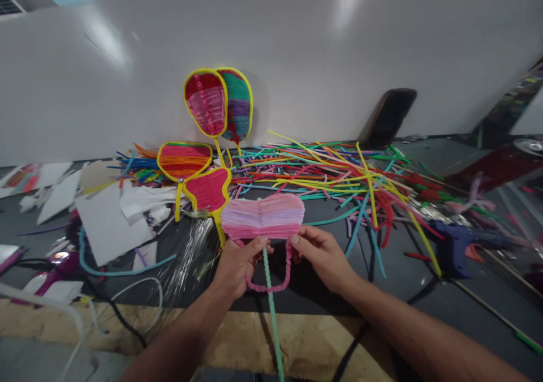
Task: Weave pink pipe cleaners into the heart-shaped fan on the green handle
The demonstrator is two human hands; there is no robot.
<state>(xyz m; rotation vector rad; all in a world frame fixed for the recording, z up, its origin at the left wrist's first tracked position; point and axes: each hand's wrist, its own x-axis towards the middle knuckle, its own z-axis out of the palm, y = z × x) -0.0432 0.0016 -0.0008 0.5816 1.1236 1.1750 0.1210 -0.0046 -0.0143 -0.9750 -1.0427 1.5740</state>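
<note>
Pink-lilac panel [263,217] lies fwd., long axis L–R; L hand [236,262] pinches its lower edge by green stem [272,314], R hand [324,254] its lower R corner; both equally near.

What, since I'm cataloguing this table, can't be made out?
Head view:
Pink and lilac ribbed panel: its back, facing away.
Mint green fuzzy stem: lower end, cut by bottom edge.
Teal and purple oval fan: left part, behind red and pink oval fan.
Dark red cylindrical can: any lettering, blurred.
</note>
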